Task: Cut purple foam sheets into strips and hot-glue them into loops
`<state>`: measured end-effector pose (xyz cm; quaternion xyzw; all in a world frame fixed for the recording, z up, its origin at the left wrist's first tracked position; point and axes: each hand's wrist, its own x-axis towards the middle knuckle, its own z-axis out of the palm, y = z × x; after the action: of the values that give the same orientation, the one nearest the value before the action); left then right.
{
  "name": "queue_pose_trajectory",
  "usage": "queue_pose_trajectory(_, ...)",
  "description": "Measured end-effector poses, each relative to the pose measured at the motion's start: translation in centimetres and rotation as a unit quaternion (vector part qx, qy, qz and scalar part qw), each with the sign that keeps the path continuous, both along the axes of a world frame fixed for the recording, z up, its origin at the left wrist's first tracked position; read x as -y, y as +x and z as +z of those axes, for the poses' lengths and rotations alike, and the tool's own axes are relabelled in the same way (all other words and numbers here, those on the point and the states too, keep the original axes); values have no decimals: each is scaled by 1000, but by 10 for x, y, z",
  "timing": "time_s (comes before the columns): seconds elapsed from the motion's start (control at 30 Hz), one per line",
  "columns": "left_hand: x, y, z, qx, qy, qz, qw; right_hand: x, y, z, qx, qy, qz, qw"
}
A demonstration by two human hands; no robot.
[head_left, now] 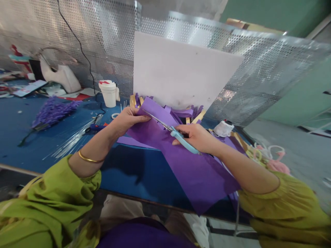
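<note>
A large sheet of purple paper (pixel 196 172) lies across the blue table (pixel 134 172) and hangs over its near edge. My left hand (pixel 128 119) pinches the sheet's far left corner. My right hand (pixel 198 137) grips light-blue-handled scissors (pixel 178 136), whose metal blades run along the sheet toward my left hand. More purple paper pieces and yellow strips (pixel 192 115) are piled behind the sheet.
A white board (pixel 181 72) leans on a perforated metal screen (pixel 258 65) at the back. A white cup (pixel 110 93), a heap of purple fringe (pixel 53 112), thin clear sticks (pixel 74 137) and a white bag (pixel 62 75) sit to the left. A small white item (pixel 222 129) lies to the right.
</note>
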<state>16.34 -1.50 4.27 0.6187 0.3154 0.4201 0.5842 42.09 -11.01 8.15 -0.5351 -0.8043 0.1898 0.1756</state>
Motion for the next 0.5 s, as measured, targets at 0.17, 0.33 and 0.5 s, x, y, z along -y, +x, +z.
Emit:
queue_pose_trajectory(0.17, 3, -1, 4, 44, -7, 17, 999, 3, -1, 2, 22, 21, -21, 999)
queue_pose_trajectory(0.33, 4, 1, 4, 42, 18, 37, 998, 3, -4, 5, 17, 24, -36, 999)
queue_pose_trajectory(0.5, 3, 6, -1, 7, 23, -6, 1000, -3, -9, 2, -1, -3, -24, 1000)
